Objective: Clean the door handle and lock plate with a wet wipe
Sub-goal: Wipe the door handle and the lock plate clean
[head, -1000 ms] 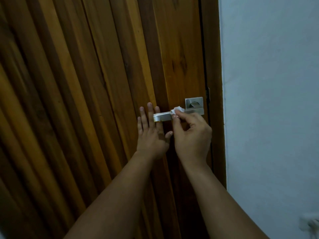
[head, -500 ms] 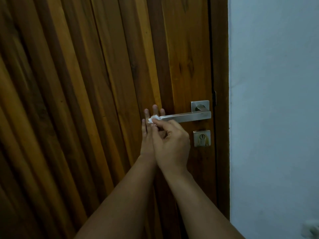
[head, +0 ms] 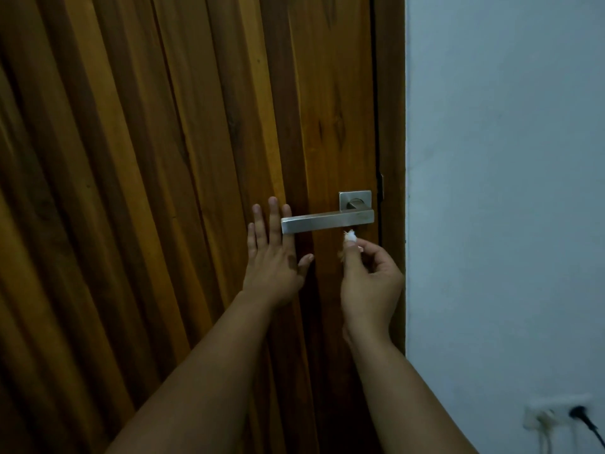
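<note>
Left hand [head: 273, 257] flat and spread against the wooden door [head: 163, 191], fingertips just left of the door handle [head: 327, 221]. Right hand [head: 370, 283] pinched a small white wet wipe [head: 350, 236] just below the handle, seemingly not touching it.

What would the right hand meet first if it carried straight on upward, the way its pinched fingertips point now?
Probably the underside of the door handle: the right hand holds the wipe just below the lever, though depth is unclear.

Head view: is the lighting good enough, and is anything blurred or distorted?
Head view: dim and bluish overall; the handle is sharp; the wipe in the right hand is a small, slightly smeared bright spot; door slats bow from wide-angle distortion; the socket is soft.
</note>
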